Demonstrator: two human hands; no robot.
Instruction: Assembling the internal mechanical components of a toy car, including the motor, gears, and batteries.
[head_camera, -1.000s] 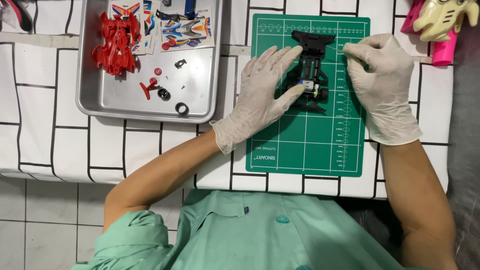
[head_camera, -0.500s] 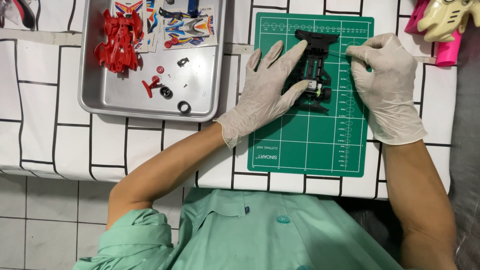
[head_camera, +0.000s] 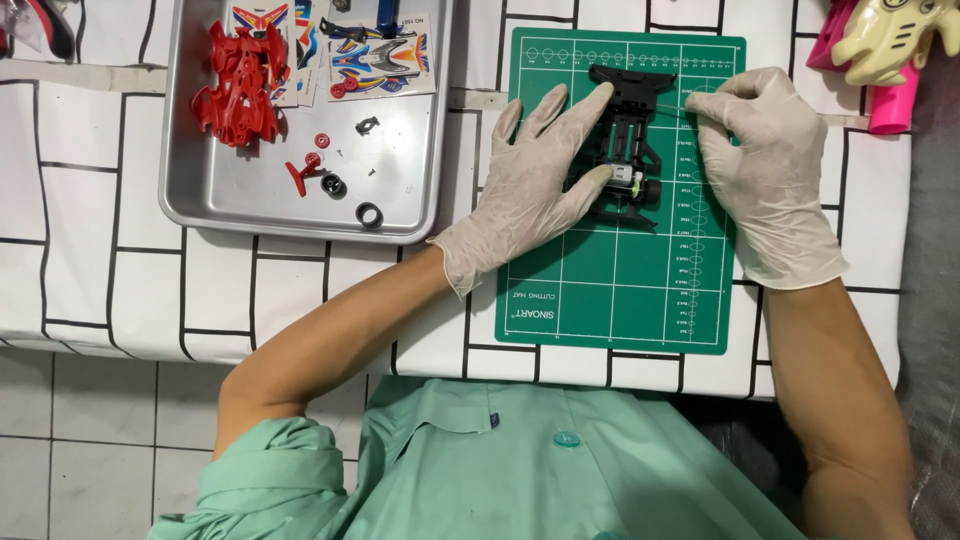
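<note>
A black toy car chassis (head_camera: 628, 140) lies on the upper part of a green cutting mat (head_camera: 620, 290). My left hand (head_camera: 530, 195), in a pale glove, steadies it from the left. The index finger lies along the chassis's front end and the thumb presses near the small motor at its middle. My right hand (head_camera: 770, 170), also gloved, sits at the chassis's right side. Its fingertips pinch a thin metal rod (head_camera: 672, 106) that points into the chassis's upper right corner.
A metal tray (head_camera: 250, 200) at the left holds a red car body shell (head_camera: 240, 85), sticker sheets (head_camera: 380, 55), small red parts and black rings. Pink and cream toy pieces (head_camera: 885, 45) lie at the top right. A white cloth with black lines (head_camera: 100, 260) covers the table.
Both hands stay at the chassis. My left fingers have spread and reached slightly further along its front end. The right hand keeps its pinch.
</note>
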